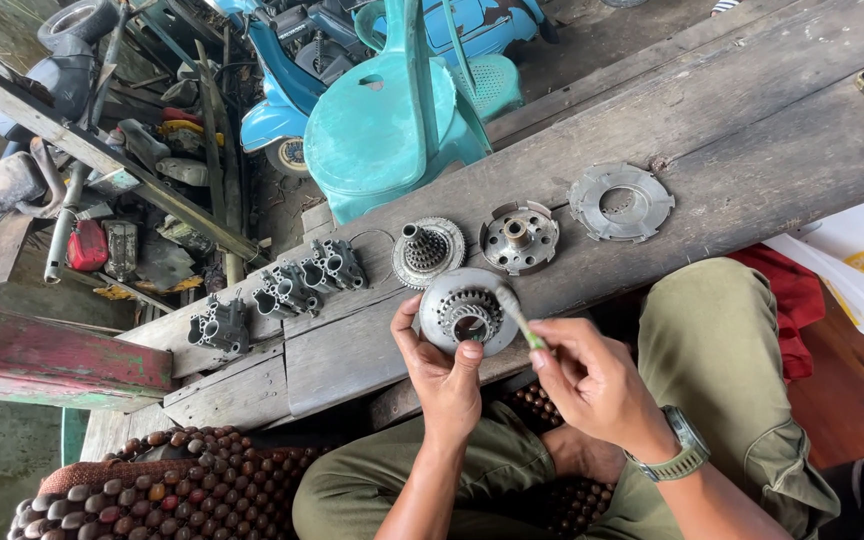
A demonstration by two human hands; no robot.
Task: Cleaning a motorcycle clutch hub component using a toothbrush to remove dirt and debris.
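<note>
My left hand (442, 370) grips a round grey metal clutch part (467, 310) with a toothed inner ring, thumb on its lower rim. My right hand (592, 380) pinches a small brush with a green handle (518, 318); its bristle end rests on the part's upper right rim. Both hands hover over the near edge of a weathered wooden plank bench (732, 130). I sit with olive trousers (722, 340) and a green wristwatch (680, 455) on my right wrist.
On the plank lie a geared hub (428, 251), a round hub with a centre shaft (519, 237), a flat notched ring (621, 202) and three small metal blocks (277, 292). A turquoise plastic chair (392, 110), a blue scooter (302, 60) and scrap lie beyond. A beaded seat mat (182, 490) lies at lower left.
</note>
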